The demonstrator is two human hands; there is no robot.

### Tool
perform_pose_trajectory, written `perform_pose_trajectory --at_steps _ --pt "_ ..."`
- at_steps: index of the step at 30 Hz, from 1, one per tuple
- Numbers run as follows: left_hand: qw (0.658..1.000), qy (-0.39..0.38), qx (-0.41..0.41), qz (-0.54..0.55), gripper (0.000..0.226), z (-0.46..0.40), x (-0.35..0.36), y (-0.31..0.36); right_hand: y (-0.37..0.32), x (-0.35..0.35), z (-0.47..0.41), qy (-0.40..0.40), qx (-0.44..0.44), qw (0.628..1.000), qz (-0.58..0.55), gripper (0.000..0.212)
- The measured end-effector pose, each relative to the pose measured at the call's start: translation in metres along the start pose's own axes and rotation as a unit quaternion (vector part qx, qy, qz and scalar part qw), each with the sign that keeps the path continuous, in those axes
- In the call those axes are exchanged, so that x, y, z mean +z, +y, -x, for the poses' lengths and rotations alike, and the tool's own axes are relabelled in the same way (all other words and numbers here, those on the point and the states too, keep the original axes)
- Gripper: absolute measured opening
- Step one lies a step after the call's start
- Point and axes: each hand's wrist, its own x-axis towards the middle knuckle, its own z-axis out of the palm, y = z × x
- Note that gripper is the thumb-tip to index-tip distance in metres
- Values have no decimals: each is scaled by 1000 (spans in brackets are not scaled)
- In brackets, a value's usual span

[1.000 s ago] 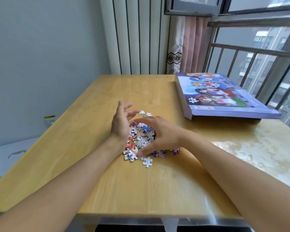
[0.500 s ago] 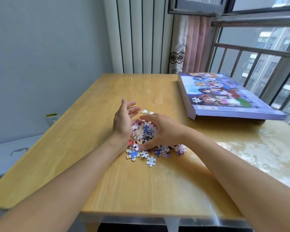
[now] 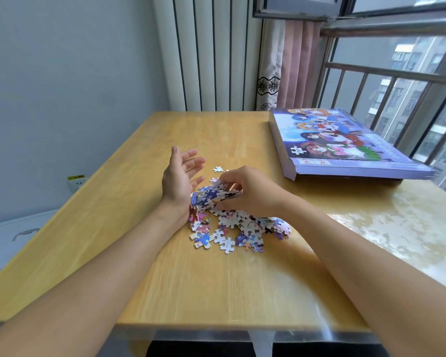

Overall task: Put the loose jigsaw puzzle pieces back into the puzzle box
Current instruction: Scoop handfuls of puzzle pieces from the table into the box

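Observation:
A heap of loose jigsaw pieces (image 3: 232, 228) lies in the middle of the wooden table (image 3: 216, 284). My right hand (image 3: 252, 189) curls over the heap's top and grips a clump of pieces, lifted a little. Against the heap's left side stands my left hand (image 3: 182, 176), edge-on with its palm toward the pieces and its fingers spread. A few single pieces (image 3: 218, 169) lie just beyond the hands. The purple puzzle box (image 3: 345, 145), its lid printed with cartoon figures, sits at the table's back right, apart from both hands.
A window with metal railing (image 3: 397, 73) runs along the right side, right behind the box. A pink curtain (image 3: 294, 63) and striped wall panel stand behind the table. A white cabinet (image 3: 16, 233) sits low at the left.
My right hand has gathered a clump of pieces and raised it slightly. My left hand has opened its fingers wider. More pieces lie spread toward the near side of the heap.

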Motion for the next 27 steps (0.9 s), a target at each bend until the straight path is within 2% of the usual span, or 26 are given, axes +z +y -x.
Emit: perform_pose_trajectory --at_steps 2,10,12,15,18,21,23,25,27 --pt "1000 0 -1 -2 51 0 0 0 2 0 -1 4 0 1000 -10 39" --pt "1000 -10 12 -15 58 -4 -1 -4 12 -3 2 -1 58 977 -205 27" --pt "1000 -15 14 -19 59 -4 -2 -4 12 -6 5 3 77 963 -260 19" --pt "999 -21 27 -42 56 1 -2 -4 13 -16 12 27 106 936 -334 24" --pt "987 -39 106 -117 42 6 -4 -3 14 -27 27 26 147 901 -407 26" --pt "960 -67 191 -193 24 5 -2 7 16 -32 40 13 189 872 -451 28" --pt "935 -99 228 -253 16 0 8 19 17 -41 46 22 217 853 -475 21" --pt "900 -148 244 -328 28 -7 24 29 19 -51 53 24 232 842 -487 10" --pt "838 -215 250 -434 48 -15 42 33 22 -58 63 16 239 840 -486 7"
